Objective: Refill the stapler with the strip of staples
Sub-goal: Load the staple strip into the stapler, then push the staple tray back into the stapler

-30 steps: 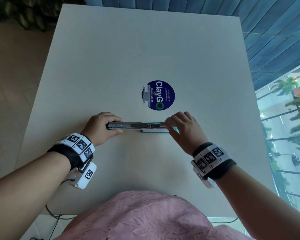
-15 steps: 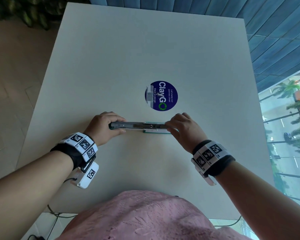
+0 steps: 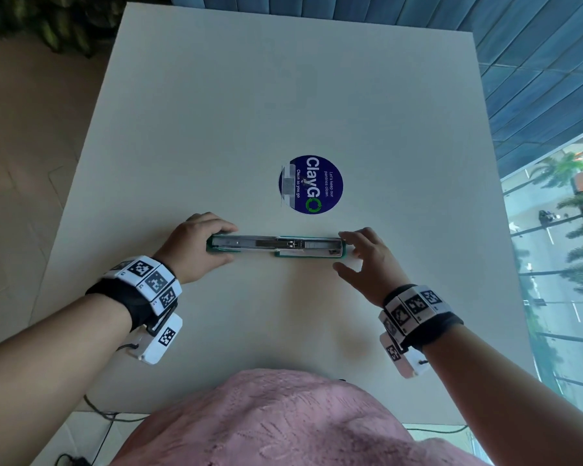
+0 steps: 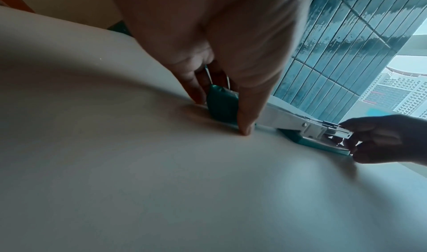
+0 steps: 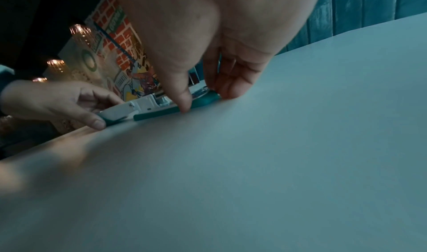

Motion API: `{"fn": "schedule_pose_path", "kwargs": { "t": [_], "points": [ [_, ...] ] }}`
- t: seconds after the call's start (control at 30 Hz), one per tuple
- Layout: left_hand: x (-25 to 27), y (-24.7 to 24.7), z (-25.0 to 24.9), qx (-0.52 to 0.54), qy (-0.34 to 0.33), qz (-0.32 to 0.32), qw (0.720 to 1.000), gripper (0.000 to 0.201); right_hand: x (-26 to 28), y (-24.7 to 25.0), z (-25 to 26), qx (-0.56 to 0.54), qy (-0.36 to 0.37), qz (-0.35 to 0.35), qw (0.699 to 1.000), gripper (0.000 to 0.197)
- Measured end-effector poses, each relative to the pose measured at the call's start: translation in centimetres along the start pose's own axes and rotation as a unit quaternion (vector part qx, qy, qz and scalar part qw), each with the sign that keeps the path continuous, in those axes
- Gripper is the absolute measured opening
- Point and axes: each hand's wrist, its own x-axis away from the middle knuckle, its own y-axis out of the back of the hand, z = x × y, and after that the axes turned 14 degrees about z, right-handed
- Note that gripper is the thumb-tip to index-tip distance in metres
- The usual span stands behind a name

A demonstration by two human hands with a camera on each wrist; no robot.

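A teal stapler (image 3: 276, 245) lies folded out flat on the white table (image 3: 283, 95), its metal channel facing up. In the right half of the channel lies a pale strip of staples (image 3: 318, 244). My left hand (image 3: 223, 245) grips the left end, the teal cover; in the left wrist view the left hand (image 4: 221, 113) has thumb and fingers on either side of it. My right hand (image 3: 342, 252) holds the right end of the base. In the right wrist view the right hand (image 5: 206, 100) has its thumb on the near teal edge and its fingers at the tip.
A round blue sticker (image 3: 312, 185) is stuck to the table just behind the stapler. The table's right edge runs beside a glass wall (image 3: 552, 264), and plants (image 3: 48, 21) stand off the far left corner. A cable (image 3: 105, 415) hangs below the near edge.
My right hand has slid off the top of the channel to the stapler's right end, uncovering the staples. The left hand keeps its grip on the left end.
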Motion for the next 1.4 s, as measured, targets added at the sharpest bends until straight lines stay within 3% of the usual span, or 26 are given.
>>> {"fn": "schedule_pose_path", "kwargs": {
  "t": [0.13, 0.3, 0.47, 0.6, 0.7, 0.83, 1.13, 1.27, 1.4],
  "points": [
    [0.1, 0.5, 0.2, -0.023, 0.004, 0.010, 1.000, 0.036, -1.0, 0.6, -0.4, 0.011, 0.022, 0.021, 0.999, 0.035],
    [0.4, 1.3, -0.1, -0.026, 0.012, 0.009, 1.000, 0.031, -1.3, 0.4, -1.1, 0.009, 0.032, 0.016, 0.999, 0.035],
    [1.1, 3.1, -3.1, 0.027, -0.047, -0.024, 0.998, 0.027, -1.0, -0.5, -1.4, -0.010, 0.034, -0.021, 0.999, 0.036],
    [0.2, 3.2, -6.5, 0.069, -0.118, 0.010, 0.991, 0.028, -1.1, -0.4, -1.5, -0.008, 0.036, -0.014, 0.999, 0.036],
    [-1.5, 2.2, -8.6, 0.067, -0.131, 0.040, 0.988, 0.031, -1.2, -0.2, -1.5, 0.002, 0.035, -0.003, 0.999, 0.036],
    [-4.2, -0.9, -10.8, -0.019, -0.167, 0.092, 0.982, 0.030, -1.3, 0.0, -1.4, 0.009, 0.039, 0.008, 0.999, 0.034],
    [-6.9, -2.8, -11.6, -0.097, -0.121, 0.160, 0.975, 0.032, -1.1, 0.1, -1.3, -0.011, 0.033, 0.005, 0.999, 0.034],
    [-6.4, -3.2, -11.2, -0.088, -0.138, 0.140, 0.977, 0.034, -1.0, 0.2, -1.2, -0.006, 0.032, 0.005, 0.999, 0.034],
    [-5.3, -2.8, -8.9, -0.088, -0.136, 0.075, 0.984, 0.047, -0.9, 0.2, -1.1, -0.006, 0.019, 0.007, 1.000, 0.035]
  ]
}}
